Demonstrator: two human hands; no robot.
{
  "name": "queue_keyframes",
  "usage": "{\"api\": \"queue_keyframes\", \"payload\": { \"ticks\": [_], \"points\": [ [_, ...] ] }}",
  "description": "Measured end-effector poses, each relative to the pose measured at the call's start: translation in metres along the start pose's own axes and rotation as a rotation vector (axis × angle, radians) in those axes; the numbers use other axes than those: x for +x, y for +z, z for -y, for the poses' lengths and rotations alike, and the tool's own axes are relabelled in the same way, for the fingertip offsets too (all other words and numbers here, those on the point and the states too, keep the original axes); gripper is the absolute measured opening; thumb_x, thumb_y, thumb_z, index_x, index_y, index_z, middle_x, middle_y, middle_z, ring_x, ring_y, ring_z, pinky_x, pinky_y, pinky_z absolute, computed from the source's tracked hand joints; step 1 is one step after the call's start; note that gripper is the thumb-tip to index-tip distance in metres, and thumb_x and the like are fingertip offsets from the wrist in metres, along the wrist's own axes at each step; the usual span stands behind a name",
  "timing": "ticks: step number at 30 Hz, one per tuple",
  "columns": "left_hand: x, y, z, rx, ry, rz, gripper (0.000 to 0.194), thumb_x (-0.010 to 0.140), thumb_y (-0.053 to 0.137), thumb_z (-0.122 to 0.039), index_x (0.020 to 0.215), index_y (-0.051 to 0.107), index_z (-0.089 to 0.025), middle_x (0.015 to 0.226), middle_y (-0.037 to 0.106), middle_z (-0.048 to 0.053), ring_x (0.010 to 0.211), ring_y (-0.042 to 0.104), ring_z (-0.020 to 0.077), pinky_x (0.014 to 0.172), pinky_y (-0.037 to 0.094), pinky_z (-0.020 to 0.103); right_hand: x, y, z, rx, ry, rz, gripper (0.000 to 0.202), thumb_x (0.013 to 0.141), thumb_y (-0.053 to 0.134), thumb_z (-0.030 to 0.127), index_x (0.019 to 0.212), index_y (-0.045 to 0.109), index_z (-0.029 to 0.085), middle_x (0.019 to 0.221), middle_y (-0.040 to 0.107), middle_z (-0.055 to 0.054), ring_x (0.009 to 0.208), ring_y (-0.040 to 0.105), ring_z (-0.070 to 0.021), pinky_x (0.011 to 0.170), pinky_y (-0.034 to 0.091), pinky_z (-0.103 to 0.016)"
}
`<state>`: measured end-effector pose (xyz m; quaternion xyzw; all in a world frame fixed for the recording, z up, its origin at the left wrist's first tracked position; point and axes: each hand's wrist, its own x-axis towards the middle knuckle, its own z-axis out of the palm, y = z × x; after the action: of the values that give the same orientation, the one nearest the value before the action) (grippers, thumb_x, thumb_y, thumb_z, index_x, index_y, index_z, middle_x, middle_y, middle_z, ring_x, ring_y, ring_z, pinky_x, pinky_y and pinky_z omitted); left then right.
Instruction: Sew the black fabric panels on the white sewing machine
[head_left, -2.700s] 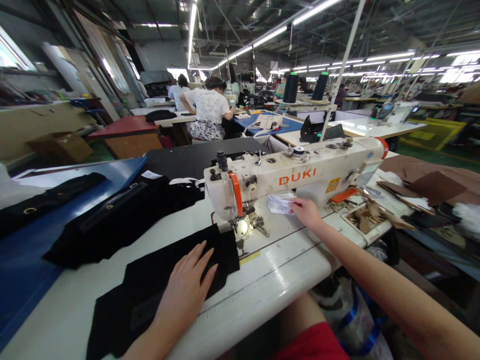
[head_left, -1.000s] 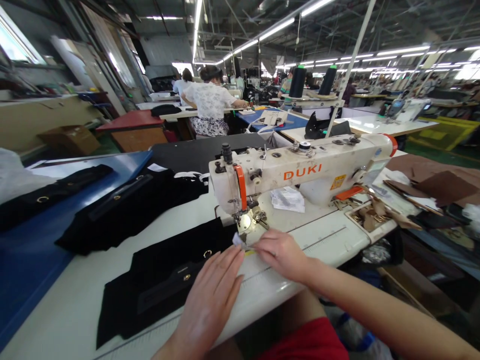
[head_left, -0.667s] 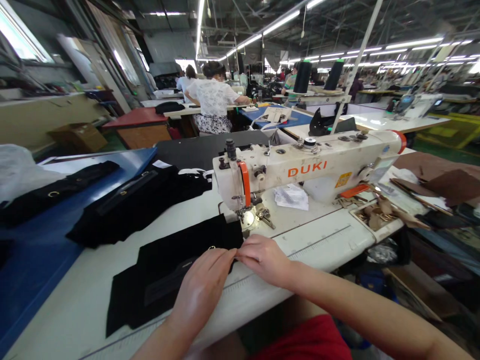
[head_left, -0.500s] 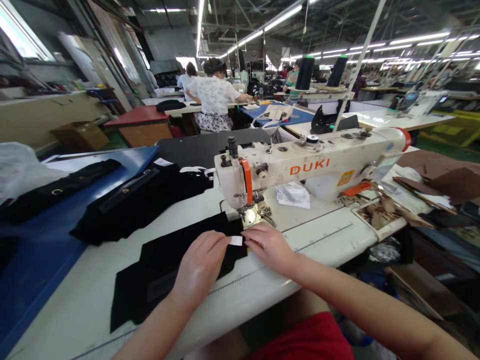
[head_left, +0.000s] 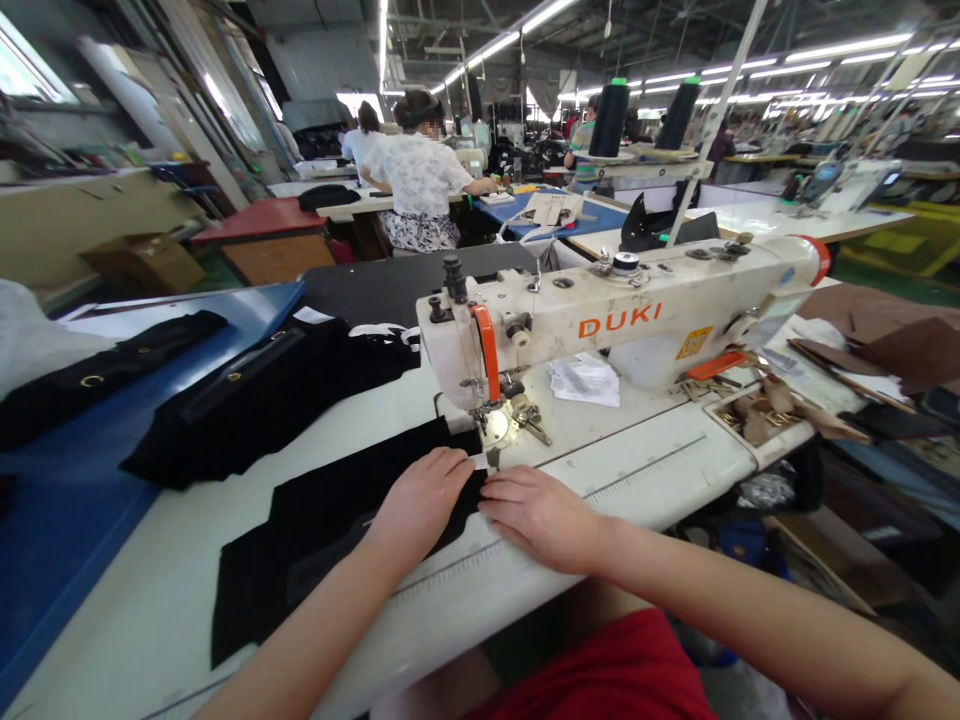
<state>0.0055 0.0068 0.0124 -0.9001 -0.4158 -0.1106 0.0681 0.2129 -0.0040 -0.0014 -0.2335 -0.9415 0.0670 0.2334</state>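
Observation:
A black fabric piece (head_left: 330, 490) lies flat on the white sewing table, its right end just in front of the sewing machine's (head_left: 547, 320) needle plate (head_left: 496, 428). My left hand (head_left: 420, 500) rests on the fabric, fingers closed together at a small white label (head_left: 480, 461) that shows beyond the fingertips. At the right edge of the cloth, my right hand (head_left: 544, 518) has its fingers pressed together on the fabric; the fingertips' undersides are hidden. Both hands sit close together, a little nearer to me than the presser foot.
A stack of white labels (head_left: 585, 380) lies under the machine arm. More black fabric pieces (head_left: 247, 390) are at left, partly over a blue surface (head_left: 82, 540). A small tray (head_left: 757, 430) with brown scraps is set at right. Two dark thread cones (head_left: 609, 120) stand behind. A co-worker (head_left: 420, 170) sits ahead.
The white label, held between both hands before, now lies closer to the needle plate at the fabric's end. Both hands have lowered onto the fabric, and my right fingers have flattened. The view shifted slightly.

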Motion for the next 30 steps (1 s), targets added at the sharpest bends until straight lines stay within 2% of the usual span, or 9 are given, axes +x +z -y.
{"api": "queue_keyframes", "payload": {
  "ticks": [6,12,19,30],
  "points": [
    [0.0036,0.0008,0.0036,-0.013,0.057,0.001,0.021,0.087,0.049,-0.003,0.094,0.065,-0.016,0.096,0.066,0.007,0.090,0.061,0.0205,0.077,0.052,0.032,-0.0006,-0.0015,0.0011,0.012,0.010,0.000,0.022,0.097,0.048,0.020,0.105,0.067,0.012,0.111,0.068,-0.011,0.109,0.058,-0.0212,0.098,0.046,-0.036],
    [-0.0017,0.0033,0.0078,0.027,0.071,-0.101,0.024,0.088,0.044,-0.002,0.094,0.064,-0.013,0.097,0.067,0.009,0.092,0.060,0.0218,0.082,0.053,0.035,-0.0009,-0.0014,0.0016,-0.001,0.009,-0.009,0.023,0.096,0.047,0.019,0.105,0.067,0.012,0.112,0.068,-0.011,0.109,0.058,-0.0213,0.099,0.046,-0.036],
    [0.0012,0.0073,0.0047,0.048,0.113,-0.150,0.026,0.089,0.042,-0.002,0.096,0.064,-0.012,0.100,0.068,0.009,0.094,0.062,0.0215,0.085,0.053,0.035,-0.0012,0.0005,0.0009,-0.009,0.000,-0.021,0.023,0.096,0.047,0.018,0.106,0.068,0.011,0.112,0.068,-0.012,0.109,0.058,-0.0208,0.099,0.046,-0.035],
    [0.0007,0.0067,0.0046,0.001,0.084,-0.124,0.029,0.089,0.039,-0.004,0.097,0.066,-0.012,0.098,0.069,0.011,0.094,0.062,0.0239,0.081,0.055,0.037,-0.0018,-0.0005,0.0005,0.014,0.013,-0.010,0.023,0.096,0.047,0.018,0.107,0.067,0.012,0.114,0.068,-0.012,0.110,0.058,-0.0208,0.098,0.046,-0.036]
  ]
}}
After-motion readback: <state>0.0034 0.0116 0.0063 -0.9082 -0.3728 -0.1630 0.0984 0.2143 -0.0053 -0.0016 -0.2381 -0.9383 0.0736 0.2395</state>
